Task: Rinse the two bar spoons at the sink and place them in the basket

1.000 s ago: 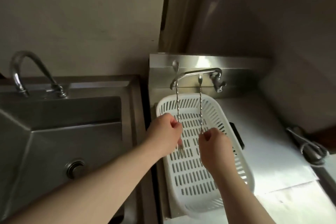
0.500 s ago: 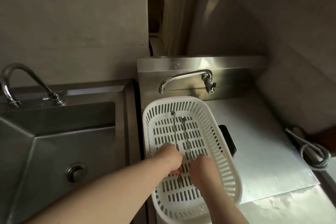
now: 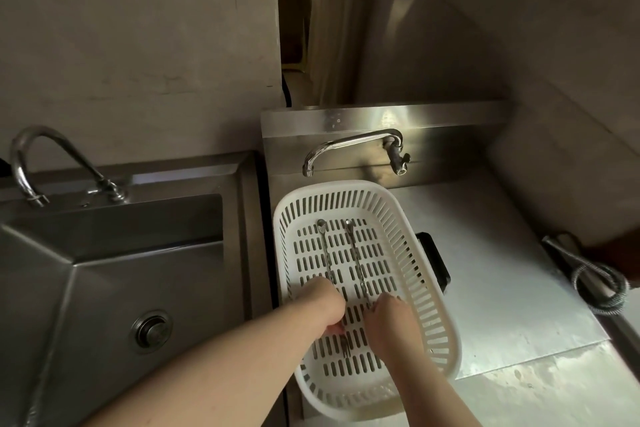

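Low, both hands [image 3: 356, 312] inside basket [image 3: 429, 288]

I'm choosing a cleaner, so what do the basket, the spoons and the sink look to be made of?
Basket: looks like white moulded plastic, matte, with even slots.
Spoons: apparently polished metal, likely stainless steel; thin twisted stems glint.
Sink: seemingly brushed stainless steel, grey with soft streaky reflections and creased folds.
Both hands hold the spoon ends.
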`<control>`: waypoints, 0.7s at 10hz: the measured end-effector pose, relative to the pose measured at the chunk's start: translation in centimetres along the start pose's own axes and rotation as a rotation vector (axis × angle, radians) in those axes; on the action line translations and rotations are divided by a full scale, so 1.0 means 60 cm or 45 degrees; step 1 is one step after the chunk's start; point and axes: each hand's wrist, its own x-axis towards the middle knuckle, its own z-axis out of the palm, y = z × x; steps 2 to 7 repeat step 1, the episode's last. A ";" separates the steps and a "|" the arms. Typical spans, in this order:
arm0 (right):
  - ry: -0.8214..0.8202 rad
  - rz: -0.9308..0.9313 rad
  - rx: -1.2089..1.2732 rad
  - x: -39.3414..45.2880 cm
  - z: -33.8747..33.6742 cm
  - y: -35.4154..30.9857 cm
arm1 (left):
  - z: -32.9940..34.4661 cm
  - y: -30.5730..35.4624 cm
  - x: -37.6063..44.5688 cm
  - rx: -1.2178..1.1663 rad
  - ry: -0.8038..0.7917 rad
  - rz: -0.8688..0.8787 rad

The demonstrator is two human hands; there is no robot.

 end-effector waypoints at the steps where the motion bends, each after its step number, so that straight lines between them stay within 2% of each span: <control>1: 0.065 -0.042 0.042 -0.009 -0.003 0.000 | -0.011 0.009 -0.003 0.111 0.085 0.135; 7: 0.065 -0.042 0.042 -0.009 -0.003 0.000 | -0.011 0.009 -0.003 0.111 0.085 0.135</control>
